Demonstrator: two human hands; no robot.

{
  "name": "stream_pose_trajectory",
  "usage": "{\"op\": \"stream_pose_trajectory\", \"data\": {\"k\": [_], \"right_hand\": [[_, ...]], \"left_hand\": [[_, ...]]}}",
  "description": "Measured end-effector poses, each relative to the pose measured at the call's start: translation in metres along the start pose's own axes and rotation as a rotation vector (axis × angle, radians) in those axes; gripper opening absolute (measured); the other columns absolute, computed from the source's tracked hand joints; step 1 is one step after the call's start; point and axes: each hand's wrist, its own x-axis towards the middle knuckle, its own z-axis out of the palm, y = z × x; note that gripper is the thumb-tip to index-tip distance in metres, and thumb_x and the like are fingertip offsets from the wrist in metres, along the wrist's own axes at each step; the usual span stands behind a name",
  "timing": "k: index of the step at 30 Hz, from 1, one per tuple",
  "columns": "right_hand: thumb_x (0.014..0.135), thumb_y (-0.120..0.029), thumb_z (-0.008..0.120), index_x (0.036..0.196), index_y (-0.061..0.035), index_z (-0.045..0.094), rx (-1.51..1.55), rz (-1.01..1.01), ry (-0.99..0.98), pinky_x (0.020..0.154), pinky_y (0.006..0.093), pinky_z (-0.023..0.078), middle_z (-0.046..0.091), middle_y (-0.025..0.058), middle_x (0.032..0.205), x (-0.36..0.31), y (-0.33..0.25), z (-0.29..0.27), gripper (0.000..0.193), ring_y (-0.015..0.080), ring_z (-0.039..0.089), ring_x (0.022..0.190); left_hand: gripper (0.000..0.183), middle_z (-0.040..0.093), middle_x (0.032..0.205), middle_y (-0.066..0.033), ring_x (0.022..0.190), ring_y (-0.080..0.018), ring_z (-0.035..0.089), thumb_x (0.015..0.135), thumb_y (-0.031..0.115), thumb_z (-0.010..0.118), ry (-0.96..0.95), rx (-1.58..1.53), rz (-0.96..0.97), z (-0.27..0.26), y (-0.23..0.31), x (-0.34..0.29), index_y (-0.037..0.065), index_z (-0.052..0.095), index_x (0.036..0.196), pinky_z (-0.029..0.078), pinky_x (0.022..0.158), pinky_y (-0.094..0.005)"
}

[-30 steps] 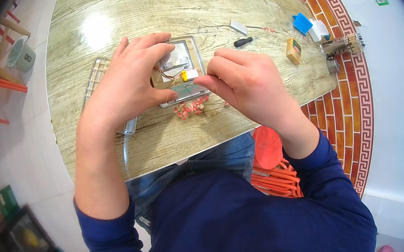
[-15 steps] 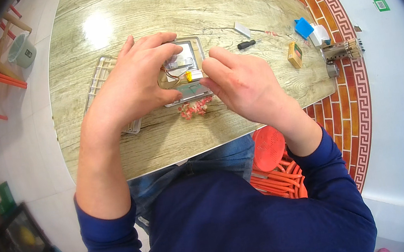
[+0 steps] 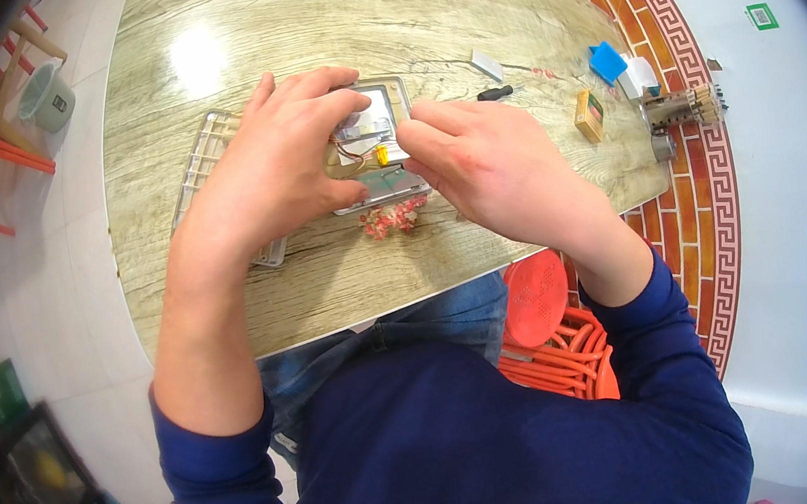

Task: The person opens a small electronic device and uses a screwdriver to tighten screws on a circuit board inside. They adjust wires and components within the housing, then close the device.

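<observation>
An opened shallow device casing [image 3: 400,91] lies on the table, its inside facing up. In it are a whitish panel, thin wires [image 3: 348,150], a small part with yellow tape [image 3: 383,156] and a grey-green board [image 3: 385,186]. My left hand [image 3: 285,151] spans the casing's left side, thumb at the near edge and fingertips toward the far edge, bracing it. My right hand [image 3: 488,161] is closed at the casing's right side, fingers pinched together; what they hold, if anything, is hidden. Partly under my left forearm lies a pale ribbed cover [image 3: 201,161].
On the wood-patterned table [image 3: 231,323], to the right, are a black screwdriver handle [image 3: 495,94], a white block [image 3: 486,65], a yellow box [image 3: 589,116] and a blue tray-like piece [image 3: 608,64]. A cylindrical holder [image 3: 673,108] stands at the right edge. A red stool [image 3: 536,298] is below the table edge.
My right hand has shifted slightly left over the casing's right edge, covering more of the white-and-yellow part. My left hand keeps its place on the casing. The view has moved slightly.
</observation>
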Motion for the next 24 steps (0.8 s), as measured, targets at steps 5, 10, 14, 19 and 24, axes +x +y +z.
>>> {"op": "stream_pose_trajectory", "data": {"k": [5, 10, 14, 19, 24], "right_hand": [[0.108, -0.023, 0.079, 0.099, -0.0093, 0.065, -0.054, 0.097, -0.114, 0.071, 0.0498, 0.062, 0.072, 0.0082, 0.092, -0.0020, 0.0000, -0.0033, 0.021, 0.0336, 0.080, 0.086], [0.110, -0.021, 0.080, 0.103, -0.0072, 0.062, 0.003, 0.101, -0.067, 0.072, 0.0506, 0.059, 0.068, 0.0105, 0.093, -0.0025, -0.0058, -0.0017, 0.024, 0.0362, 0.076, 0.090], [0.110, -0.018, 0.079, 0.106, -0.0070, 0.061, 0.061, 0.026, -0.036, 0.073, 0.0518, 0.060, 0.068, 0.0110, 0.096, -0.0008, -0.0030, -0.0017, 0.021, 0.0376, 0.076, 0.092], [0.109, -0.018, 0.080, 0.105, -0.0071, 0.063, 0.091, 0.048, -0.067, 0.073, 0.0522, 0.059, 0.068, 0.0108, 0.093, -0.0017, -0.0034, -0.0022, 0.021, 0.0377, 0.076, 0.091], [0.111, -0.021, 0.080, 0.102, -0.0074, 0.063, 0.098, 0.108, -0.067, 0.072, 0.0530, 0.059, 0.070, 0.0110, 0.089, -0.0035, -0.0070, -0.0046, 0.023, 0.0386, 0.076, 0.088]], "left_hand": [[0.081, 0.063, 0.176, -0.0108, 0.163, -0.0354, 0.059, 0.081, 0.016, 0.102, -0.012, 0.000, -0.008, -0.0019, 0.0025, 0.0008, 0.009, 0.073, 0.155, 0.027, 0.148, -0.0654], [0.081, 0.063, 0.175, -0.0109, 0.163, -0.0356, 0.060, 0.081, 0.016, 0.103, 0.000, 0.000, -0.011, -0.0013, 0.0033, 0.0006, 0.009, 0.073, 0.155, 0.028, 0.148, -0.0654], [0.080, 0.063, 0.175, -0.0113, 0.163, -0.0354, 0.060, 0.080, 0.016, 0.103, -0.002, 0.000, -0.009, -0.0017, 0.0029, 0.0004, 0.008, 0.073, 0.155, 0.029, 0.147, -0.0650], [0.080, 0.063, 0.175, -0.0122, 0.162, -0.0369, 0.060, 0.080, 0.015, 0.103, -0.003, -0.013, -0.010, -0.0027, 0.0045, 0.0006, 0.007, 0.074, 0.154, 0.030, 0.147, -0.0638], [0.079, 0.063, 0.175, -0.0129, 0.162, -0.0395, 0.058, 0.079, 0.013, 0.103, -0.007, -0.020, -0.004, -0.0030, 0.0054, 0.0017, 0.006, 0.074, 0.153, 0.030, 0.147, -0.0631]]}}
